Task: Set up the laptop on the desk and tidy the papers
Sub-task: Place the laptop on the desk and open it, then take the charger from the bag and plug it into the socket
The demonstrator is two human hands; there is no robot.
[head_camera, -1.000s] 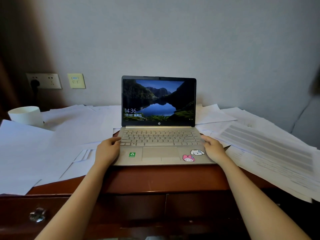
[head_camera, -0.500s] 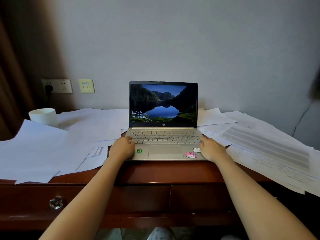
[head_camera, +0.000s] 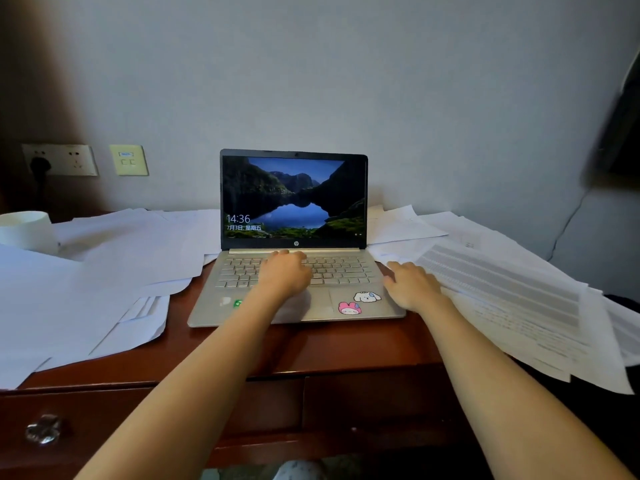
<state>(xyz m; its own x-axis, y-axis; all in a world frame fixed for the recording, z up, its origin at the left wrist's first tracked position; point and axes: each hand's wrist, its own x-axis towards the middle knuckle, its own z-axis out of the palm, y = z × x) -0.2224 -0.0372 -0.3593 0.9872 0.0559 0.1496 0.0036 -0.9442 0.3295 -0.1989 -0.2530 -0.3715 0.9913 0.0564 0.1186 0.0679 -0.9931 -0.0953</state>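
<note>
A silver laptop stands open in the middle of the wooden desk, its screen lit with a lake picture and the time 14:36. My left hand rests on the middle of the keyboard with fingers spread toward the top rows. At the laptop's right edge lies my right hand, fingers relaxed, touching the edge of the printed papers. Blank white sheets spread over the desk's left side. Two cartoon stickers show on the palm rest.
A white mug stands at the far left among the sheets. Wall sockets with a plug are behind it. A drawer with a metal knob sits below the desk front. Printed sheets overhang the desk's right edge.
My left hand has left the laptop's left front corner and moved onto the keyboard. My right hand stays at the right edge. The view has shifted closer.
</note>
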